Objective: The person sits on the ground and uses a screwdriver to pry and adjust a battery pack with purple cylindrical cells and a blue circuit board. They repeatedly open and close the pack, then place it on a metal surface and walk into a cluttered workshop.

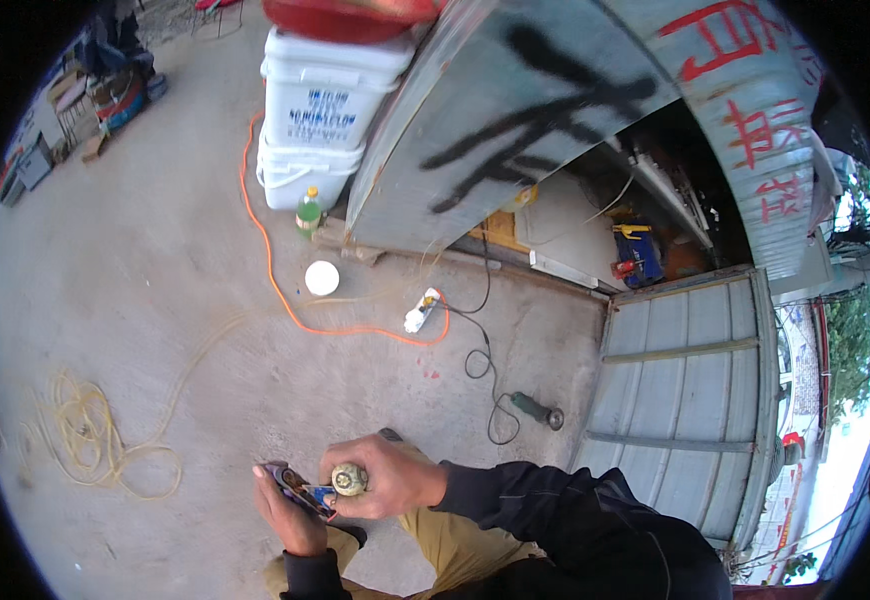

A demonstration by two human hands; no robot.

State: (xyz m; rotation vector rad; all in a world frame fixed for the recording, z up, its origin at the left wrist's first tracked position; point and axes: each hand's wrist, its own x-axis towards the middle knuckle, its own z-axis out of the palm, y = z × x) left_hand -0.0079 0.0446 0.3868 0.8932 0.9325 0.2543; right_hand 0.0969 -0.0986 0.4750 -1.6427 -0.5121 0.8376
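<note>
In the lower middle of the head view, my right hand [390, 480] is closed round a tool with a pale greenish-tan rounded end [349, 478], with a small blue part showing below it. My left hand [288, 515] holds a flat dark object with purple and brown patches [295, 485], right beside the tool. What this object is, and whether the tool touches it, I cannot make out. My dark sleeves and khaki trousers [445, 545] show below both hands.
An orange cord [345, 330] runs to a power strip [420, 312]. A green grinder [533, 408], coiled clear hose [90, 440], white lid [322, 278], green bottle [308, 215] and stacked buckets [320, 100] stand or lie around the open metal shed [505, 80] and its door panel [675, 390].
</note>
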